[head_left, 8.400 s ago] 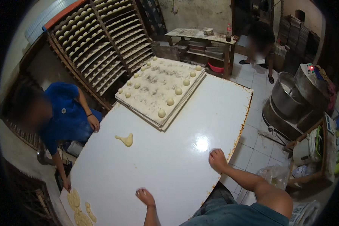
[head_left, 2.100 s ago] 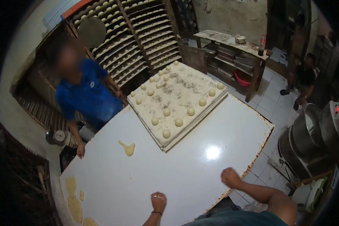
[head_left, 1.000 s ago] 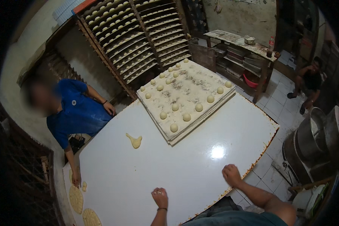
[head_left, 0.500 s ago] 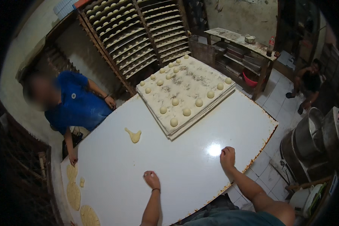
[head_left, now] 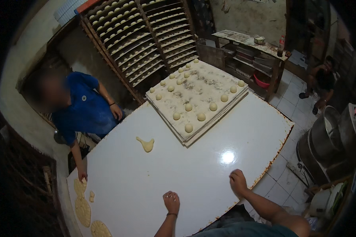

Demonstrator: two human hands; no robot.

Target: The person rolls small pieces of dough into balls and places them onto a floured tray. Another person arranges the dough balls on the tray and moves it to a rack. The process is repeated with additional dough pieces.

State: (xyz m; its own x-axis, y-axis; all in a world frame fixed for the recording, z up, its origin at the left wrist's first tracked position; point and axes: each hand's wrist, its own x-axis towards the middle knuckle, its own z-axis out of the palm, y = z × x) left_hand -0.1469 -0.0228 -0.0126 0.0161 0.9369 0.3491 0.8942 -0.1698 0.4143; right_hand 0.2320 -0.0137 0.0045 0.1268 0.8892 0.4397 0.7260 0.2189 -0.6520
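Note:
My left hand (head_left: 171,202) rests on the white table (head_left: 209,166) near its front edge, fingers curled, holding nothing. My right hand (head_left: 238,181) lies flat on the table near the right front edge, also with nothing in it. A small scrap of yellow dough (head_left: 146,143) lies on the table well ahead of my left hand. Further back stands a stack of floured boards (head_left: 174,100) carrying several dough balls (head_left: 189,128).
A person in a blue shirt (head_left: 83,110) leans at the table's left side, one hand by flat dough rounds (head_left: 83,205) at the left corner. Racks of dough-ball trays (head_left: 142,35) stand behind. Metal mixer bowls (head_left: 324,138) stand right; another person (head_left: 322,81) crouches far right.
My view has shifted slightly and both my hands stay pressed on the table. The person in blue has reached down to the flat dough at the left corner.

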